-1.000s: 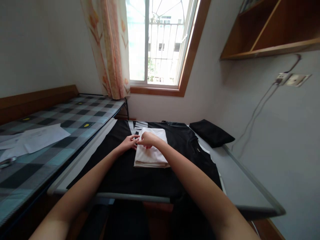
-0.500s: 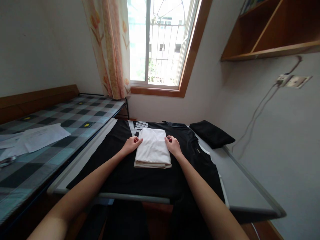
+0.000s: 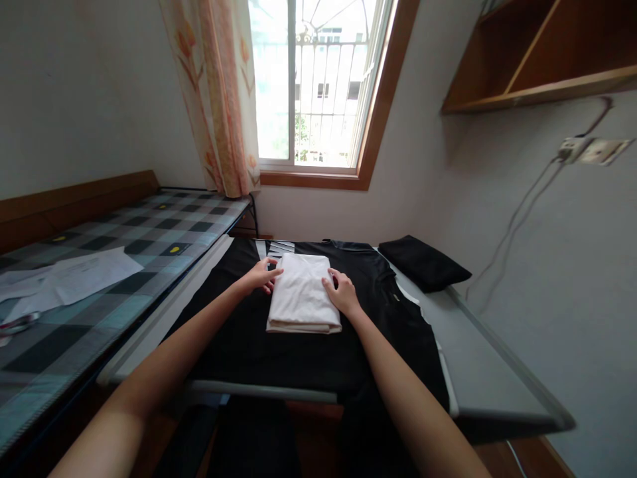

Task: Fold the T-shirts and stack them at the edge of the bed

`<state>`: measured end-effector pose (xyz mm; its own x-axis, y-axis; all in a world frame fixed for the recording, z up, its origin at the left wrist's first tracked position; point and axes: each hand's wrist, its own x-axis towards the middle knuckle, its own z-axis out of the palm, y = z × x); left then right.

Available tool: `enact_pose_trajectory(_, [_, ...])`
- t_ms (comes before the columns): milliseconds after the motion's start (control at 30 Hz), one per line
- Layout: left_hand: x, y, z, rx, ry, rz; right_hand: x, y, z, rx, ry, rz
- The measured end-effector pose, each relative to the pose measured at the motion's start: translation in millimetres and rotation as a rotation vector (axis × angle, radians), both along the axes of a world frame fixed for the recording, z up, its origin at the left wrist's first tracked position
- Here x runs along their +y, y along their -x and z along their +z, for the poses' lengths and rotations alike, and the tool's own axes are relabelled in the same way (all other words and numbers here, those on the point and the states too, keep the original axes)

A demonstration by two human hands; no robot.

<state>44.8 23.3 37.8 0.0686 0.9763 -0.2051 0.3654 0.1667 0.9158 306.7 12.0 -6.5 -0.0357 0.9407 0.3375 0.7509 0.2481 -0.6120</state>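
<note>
A folded white cloth [image 3: 303, 292], perhaps a shirt, lies flat on a spread black garment [image 3: 233, 358] with white stripes at its far side. My left hand [image 3: 259, 275] is at the cloth's left edge, thumb and fingers apart, the thumb tip close to the fabric. At the opposite edge my right hand [image 3: 343, 293] rests its thumb on the cloth, with its fingers spread beside the upper right corner. Neither hand grips the cloth. A black folded item [image 3: 424, 263] sits farther right.
The garments lie on a grey-edged table [image 3: 490, 362]. To the left stands a bed with a checked mattress [image 3: 114, 229] and papers [image 3: 82, 275]. A curtain [image 3: 219, 99] hangs by the window [image 3: 323, 99]. A wooden shelf [image 3: 537, 53] and a socket [image 3: 572, 149] are on the right wall.
Both hands have loosened from the cloth's side edges. The left fingers have spread and shifted slightly outward; the right thumb has moved onto the top. The cloth stays in place.
</note>
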Motion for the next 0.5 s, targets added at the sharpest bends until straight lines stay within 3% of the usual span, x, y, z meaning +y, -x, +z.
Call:
enact_pose_trajectory(133, [-3, 10, 2.9, 0.079, -0.027, -0.100, -19, -4, 19.4, -0.043, -0.151, 0.100])
enact_pose_trajectory(267, [-19, 18, 5.1, 0.237, -0.369, -0.178, -55, -14, 37.5, -0.218, -0.299, 0.507])
enact_pose_trajectory(333, [-35, 18, 11.9, 0.321, -0.520, -0.290, -72, -20, 39.7, -0.341, -0.371, 0.661])
enact_pose_trajectory(400, [-54, 15, 20.7, 0.386, -0.567, -0.462, -83, -25, 38.5, -0.462, -0.440, 0.730])
enact_pose_trajectory(500, [-80, 9, 29.7, 0.472, -0.577, -0.640, -91, -26, 35.9, -0.618, -0.530, 0.717])
